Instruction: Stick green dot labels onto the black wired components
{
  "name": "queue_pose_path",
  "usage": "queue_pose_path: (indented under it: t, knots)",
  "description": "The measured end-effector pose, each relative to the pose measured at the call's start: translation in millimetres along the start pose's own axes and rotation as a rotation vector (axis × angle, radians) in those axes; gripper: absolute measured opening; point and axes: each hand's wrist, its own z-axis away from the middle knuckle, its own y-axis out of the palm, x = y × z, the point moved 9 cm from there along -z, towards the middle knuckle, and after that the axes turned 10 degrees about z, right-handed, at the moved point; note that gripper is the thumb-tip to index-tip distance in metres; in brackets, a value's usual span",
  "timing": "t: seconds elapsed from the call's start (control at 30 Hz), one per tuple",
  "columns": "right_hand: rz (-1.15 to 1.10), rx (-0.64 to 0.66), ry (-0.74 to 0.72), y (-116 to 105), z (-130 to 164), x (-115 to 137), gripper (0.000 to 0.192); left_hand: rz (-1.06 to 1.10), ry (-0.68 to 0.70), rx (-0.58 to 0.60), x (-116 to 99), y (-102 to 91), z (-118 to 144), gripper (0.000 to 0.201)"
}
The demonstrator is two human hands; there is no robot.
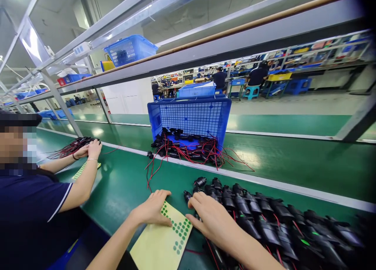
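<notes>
so the left hand [152, 211] rests flat on the sticker sheet [164, 238], right hand [211, 219] just beside it touching the row of parts [264, 219] running off to its right. Behind both hands a tipped crate [190, 117] spills wired parts [188, 148]; far left, a co-worker's hands [89, 149] on another bundle [70, 146]

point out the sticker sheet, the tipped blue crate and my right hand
sticker sheet [158, 246]: head view, on the bare yellow backing below the green dots.
tipped blue crate [192, 117]: head view, on its mesh wall.
right hand [213, 221]: head view, on the back of the hand.
</notes>
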Motion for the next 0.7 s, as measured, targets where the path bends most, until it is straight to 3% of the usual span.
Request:
queue_pose_path:
  t: [0.13,0.33,0.7]
  knots:
    - [0.039,0.137,-0.029,25.1,-24.0,17.0,0.025,0.04,-0.083,-0.076,10.7,-9.3,18.0,0.099]
    - [0.053,0.288,-0.048,49.2,-52.1,38.5,0.034,0.083,-0.138,-0.161,20.8,1.9,36.0,0.097]
    - [0.03,0.316,0.006,50.6,-47.7,40.7,0.034,0.259,-0.103,-0.263,33.0,4.6,34.8,0.085]
